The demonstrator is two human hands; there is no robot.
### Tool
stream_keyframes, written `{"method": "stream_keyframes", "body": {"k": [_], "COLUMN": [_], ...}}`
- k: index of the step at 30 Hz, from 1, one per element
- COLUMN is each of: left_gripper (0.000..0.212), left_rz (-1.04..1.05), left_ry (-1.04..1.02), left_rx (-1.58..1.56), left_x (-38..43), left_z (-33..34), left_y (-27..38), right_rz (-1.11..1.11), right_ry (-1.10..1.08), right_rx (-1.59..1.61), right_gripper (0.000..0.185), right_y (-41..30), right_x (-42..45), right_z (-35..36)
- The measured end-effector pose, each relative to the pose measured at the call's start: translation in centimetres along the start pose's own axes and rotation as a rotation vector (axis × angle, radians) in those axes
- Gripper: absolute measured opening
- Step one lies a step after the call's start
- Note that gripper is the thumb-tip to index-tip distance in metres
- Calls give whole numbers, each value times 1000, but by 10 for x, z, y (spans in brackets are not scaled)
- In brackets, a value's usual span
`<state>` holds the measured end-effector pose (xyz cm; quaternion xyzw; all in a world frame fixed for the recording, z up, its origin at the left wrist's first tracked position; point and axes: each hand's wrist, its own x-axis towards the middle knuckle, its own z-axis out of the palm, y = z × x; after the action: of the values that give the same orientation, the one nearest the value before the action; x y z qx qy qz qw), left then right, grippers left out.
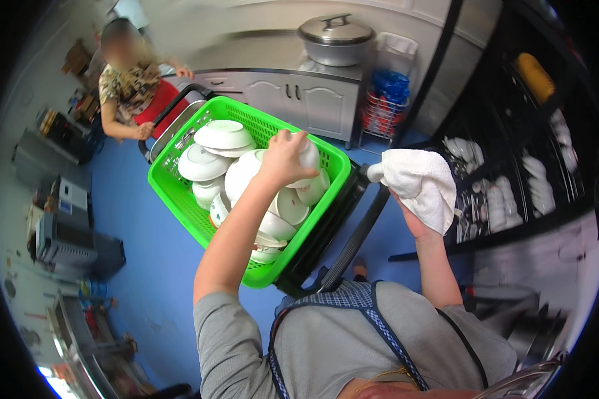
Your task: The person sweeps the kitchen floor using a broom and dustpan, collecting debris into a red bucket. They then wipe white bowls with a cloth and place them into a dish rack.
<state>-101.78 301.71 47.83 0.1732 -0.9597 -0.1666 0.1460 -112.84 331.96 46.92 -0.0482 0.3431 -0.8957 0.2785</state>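
Observation:
Before me a bright green plastic basket [179,219] rests on a black-handled cart and holds several white bowls and dishes. My left hand [287,157] reaches over it, fingers and thumb around a white bowl [309,154] near its right end. To the left of that hand, shallow white dishes [223,134] lie upside down in a stack. Bowls with printed decoration [292,205] lean on each other below the hand. Outside the basket, my right hand [413,219] grips a white cloth [419,184], which hides most of its fingers. A rounded white piece sticks out at the cloth's left end; I cannot tell what it is.
A black cabinet [509,229] with stacked dishes stands open at my right. Across from me, another person [135,95] grips the cart's far handle [174,102]. A lidded metal pot [335,42] sits on the steel counter [264,52]. The cart's near handle [354,244] reaches my apron.

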Motion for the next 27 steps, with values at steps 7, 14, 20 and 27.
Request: {"method": "stream_keyframes", "body": {"k": [7,14,20,27], "left_gripper": [80,85,79,71], "left_rz": [-498,-351,-407,-292], "left_ry": [493,689,797,1073], "left_rx": [-770,-1985,-1944,-2035], "left_x": [-55,-112,-101,-80], "left_z": [-42,-23,-2,-8], "left_y": [-19,46,39,43], "right_rz": [81,-584,477,-1163], "right_ry": [-85,-1062,-1624,-2026], "right_rx": [-38,-720,-659,-737], "right_gripper": [35,27,24,9], "right_y": [15,68,136,150], "right_x": [96,73,89,110], "right_z": [-16,130,190,235]}}
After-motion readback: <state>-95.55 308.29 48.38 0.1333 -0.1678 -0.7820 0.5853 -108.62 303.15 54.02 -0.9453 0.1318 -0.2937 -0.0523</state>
